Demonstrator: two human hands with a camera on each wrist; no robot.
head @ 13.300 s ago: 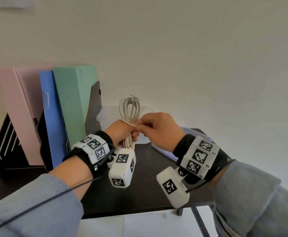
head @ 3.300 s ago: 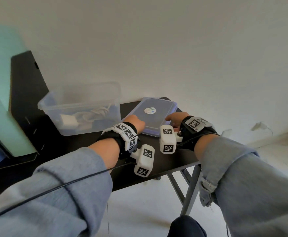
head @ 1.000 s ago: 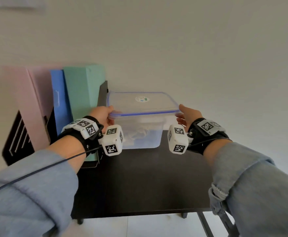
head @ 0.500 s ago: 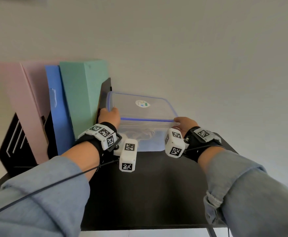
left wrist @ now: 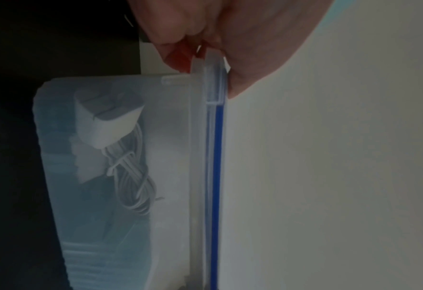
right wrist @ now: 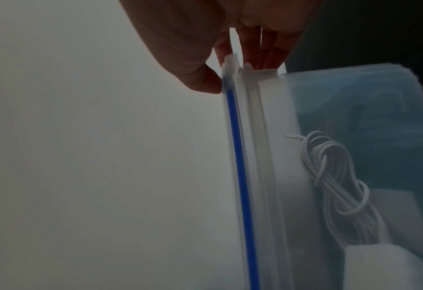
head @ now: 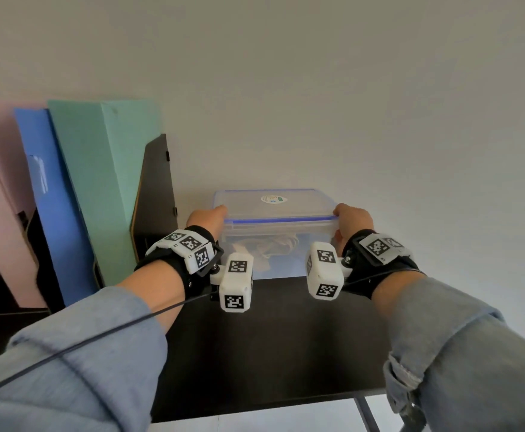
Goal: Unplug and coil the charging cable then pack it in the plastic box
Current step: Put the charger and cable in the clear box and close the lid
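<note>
A clear plastic box (head: pixel 286 254) stands at the far side of the black table (head: pixel 279 338), against the wall. Its blue-sealed lid (head: pixel 273 202) lies on top. Through the wall I see the coiled white cable (head: pixel 273 246) (left wrist: pixel 133 176) (right wrist: pixel 339 186) and its white charger block (left wrist: pixel 106 121). My left hand (head: pixel 208 218) pinches the lid's left end, thumb on top and fingers under the rim (left wrist: pixel 205 58). My right hand (head: pixel 350 218) pinches the right end the same way (right wrist: pixel 230 64).
Pink, blue and green file folders (head: pixel 99 182) stand upright in a black holder (head: pixel 155 188) left of the box, close to my left hand. A plain wall rises right behind the box. The table's near half is bare black surface.
The box with its lid has come to rest further back on the table, near the wall. Both hands still hold the lid's ends and have moved forward with it.
</note>
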